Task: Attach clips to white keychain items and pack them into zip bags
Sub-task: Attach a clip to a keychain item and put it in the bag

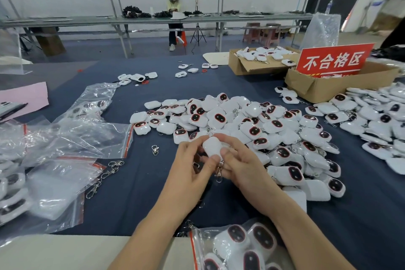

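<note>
Your left hand [190, 166] and right hand [241, 166] are meeting over the near middle of the table [142, 193], both gripping one white keychain [211, 146] with its plain back facing up. Fingers of each hand are curling round its sides. Your thumbs are pressing near its lower end, where a metal clip [219, 172] is hanging down between them. Whether the clip is fully hooked on is too small to tell.

Just beyond your hands, a big pile [241, 120] of keychains is spreading to the right. Empty zip bags [72, 138] are lying to the left with loose clips [103, 176] beside them. A filled bag [236, 245] is sitting at the near edge, beside your right forearm.

As for risks, the clip is looking small and springy, so it may be slipping from your thumbs before it catches, then dropping among the loose clips. Your thumbs are covering the joint, so a half-caught clip could be going into a bag unnoticed. Your right forearm could also be nudging the filled bag off the near edge.
</note>
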The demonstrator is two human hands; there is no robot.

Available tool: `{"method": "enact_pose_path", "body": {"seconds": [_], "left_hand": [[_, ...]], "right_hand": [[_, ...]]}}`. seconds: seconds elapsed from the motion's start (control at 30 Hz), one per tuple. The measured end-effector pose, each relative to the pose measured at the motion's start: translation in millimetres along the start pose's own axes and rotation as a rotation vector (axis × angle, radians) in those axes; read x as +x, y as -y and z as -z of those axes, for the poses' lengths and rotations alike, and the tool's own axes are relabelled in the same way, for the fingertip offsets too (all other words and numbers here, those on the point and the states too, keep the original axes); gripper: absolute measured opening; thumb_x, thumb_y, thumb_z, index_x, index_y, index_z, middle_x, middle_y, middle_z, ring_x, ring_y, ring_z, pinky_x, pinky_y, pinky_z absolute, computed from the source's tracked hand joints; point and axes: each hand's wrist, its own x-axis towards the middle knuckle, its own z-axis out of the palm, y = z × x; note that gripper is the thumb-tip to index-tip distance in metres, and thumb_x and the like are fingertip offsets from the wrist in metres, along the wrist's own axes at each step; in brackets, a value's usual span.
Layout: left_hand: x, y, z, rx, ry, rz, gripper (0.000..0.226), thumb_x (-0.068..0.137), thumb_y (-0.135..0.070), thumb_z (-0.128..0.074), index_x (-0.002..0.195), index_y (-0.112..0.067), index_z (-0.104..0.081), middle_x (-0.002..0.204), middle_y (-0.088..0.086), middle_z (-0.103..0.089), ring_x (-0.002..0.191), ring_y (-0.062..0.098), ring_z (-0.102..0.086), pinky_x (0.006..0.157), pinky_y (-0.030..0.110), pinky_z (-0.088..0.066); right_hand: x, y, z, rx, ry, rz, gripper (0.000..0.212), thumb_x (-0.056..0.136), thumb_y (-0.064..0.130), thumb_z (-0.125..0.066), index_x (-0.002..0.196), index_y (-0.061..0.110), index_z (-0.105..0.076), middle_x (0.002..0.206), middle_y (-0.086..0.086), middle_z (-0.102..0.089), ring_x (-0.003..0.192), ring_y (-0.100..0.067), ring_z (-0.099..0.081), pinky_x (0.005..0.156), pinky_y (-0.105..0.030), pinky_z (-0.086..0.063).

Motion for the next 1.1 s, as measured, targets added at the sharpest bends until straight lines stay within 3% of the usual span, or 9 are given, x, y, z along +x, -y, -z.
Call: {"method": "enact_pose_path", "body": {"seconds": [0.1, 0.2, 0.3, 0.37, 0.43, 0.6, 0.7, 0.8, 1.1], "left_hand": [[0.3, 4.4, -0.6, 0.065, 0.019, -0.029, 0.044, 0.101, -0.031, -0.058, 0.137, -0.050, -0.044, 0.096, -0.024, -0.053, 0.077, -0.003, -0.055, 0.072, 0.007, -0.041], [1.7, 6.4, -0.7, 0.006, -0.021, 0.002, 0.041, 0.103, -0.028, -0.055, 0.141, -0.042, -0.047, 0.083, -0.027, -0.055, 0.065, -0.004, -0.054, 0.065, 0.006, -0.042], [2.8, 6.0, 0.1, -0.047, -0.011, 0.040, 0.038, 0.104, -0.032, -0.050, 0.142, -0.036, -0.050, 0.095, -0.019, -0.066, 0.083, 0.001, -0.067, 0.076, 0.010, -0.048], [2.8, 6.0, 1.6, -0.036, 0.039, 0.047, 0.046, 0.102, -0.040, -0.048, 0.147, -0.034, -0.046, 0.112, -0.016, -0.066, 0.103, 0.007, -0.066, 0.092, 0.020, -0.050], [1.7, 6.0, 2.1, -0.003, 0.088, 0.030, 0.052, 0.099, -0.044, -0.048, 0.150, -0.035, -0.041, 0.127, -0.017, -0.060, 0.115, 0.007, -0.061, 0.099, 0.019, -0.046], [1.8, 9.0, 0.4, 0.067, 0.081, 0.009, 0.040, 0.105, -0.027, -0.052, 0.140, -0.045, -0.046, 0.091, -0.017, -0.062, 0.086, 0.006, -0.066, 0.074, 0.010, -0.044], [2.4, 9.4, 0.8, 0.070, 0.048, 0.006, 0.043, 0.104, -0.021, -0.054, 0.120, -0.060, -0.048, 0.085, -0.016, -0.060, 0.078, 0.007, -0.067, 0.066, 0.011, -0.045], [1.9, 9.1, 1.2, 0.060, 0.044, 0.007, 0.040, 0.103, -0.020, -0.055, 0.112, -0.059, -0.049, 0.083, -0.016, -0.058, 0.073, 0.006, -0.067, 0.060, 0.010, -0.043], [-0.7, 4.8, 0.7, 0.123, -0.012, 0.001, 0.020, 0.097, -0.039, -0.051, 0.104, -0.058, -0.051, 0.082, -0.018, -0.060, 0.060, 0.001, -0.053, 0.055, 0.016, -0.036]], "right_hand": [[-0.6, 0.9, -0.9, -0.096, -0.013, 0.002, 0.031, 0.103, 0.006, -0.051, 0.127, 0.023, -0.061, 0.100, -0.015, -0.073, 0.100, -0.029, -0.070, 0.089, -0.038, -0.060], [0.4, 1.5, -2.7, -0.203, -0.042, 0.015, 0.034, 0.101, 0.010, -0.057, 0.132, 0.025, -0.059, 0.104, -0.025, -0.072, 0.090, -0.030, -0.068, 0.095, -0.047, -0.056], [0.1, 2.3, -2.6, -0.213, -0.013, 0.003, 0.043, 0.099, 0.012, -0.061, 0.139, 0.027, -0.055, 0.103, -0.022, -0.074, 0.087, -0.029, -0.071, 0.091, -0.041, -0.059], [0.3, 2.4, -1.7, -0.171, -0.020, -0.014, 0.043, 0.098, 0.010, -0.063, 0.138, 0.025, -0.056, 0.103, -0.023, -0.073, 0.083, -0.027, -0.071, 0.084, -0.033, -0.061], [1.4, 0.9, -0.1, -0.154, -0.041, -0.017, 0.041, 0.097, 0.007, -0.063, 0.134, 0.024, -0.059, 0.101, -0.024, -0.074, 0.081, -0.024, -0.070, 0.081, -0.031, -0.061], [2.5, -2.8, -0.6, -0.204, -0.097, 0.014, 0.033, 0.097, 0.004, -0.063, 0.119, 0.029, -0.065, 0.093, -0.025, -0.072, 0.077, -0.022, -0.070, 0.088, -0.044, -0.059], [3.2, -2.5, -3.8, -0.204, -0.118, 0.014, 0.028, 0.097, 0.003, -0.062, 0.113, 0.026, -0.064, 0.094, -0.031, -0.069, 0.077, -0.027, -0.067, 0.089, -0.055, -0.057], [3.3, -2.2, -7.3, -0.223, -0.146, 0.011, 0.023, 0.097, 0.003, -0.061, 0.108, 0.022, -0.064, 0.101, -0.045, -0.056, 0.081, -0.033, -0.059, 0.091, -0.070, -0.048], [4.1, -5.4, -3.3, -0.175, -0.156, -0.007, 0.021, 0.094, 0.006, -0.067, 0.092, 0.027, -0.068, 0.084, -0.013, -0.066, 0.079, -0.025, -0.067, 0.087, -0.046, -0.058]]}}
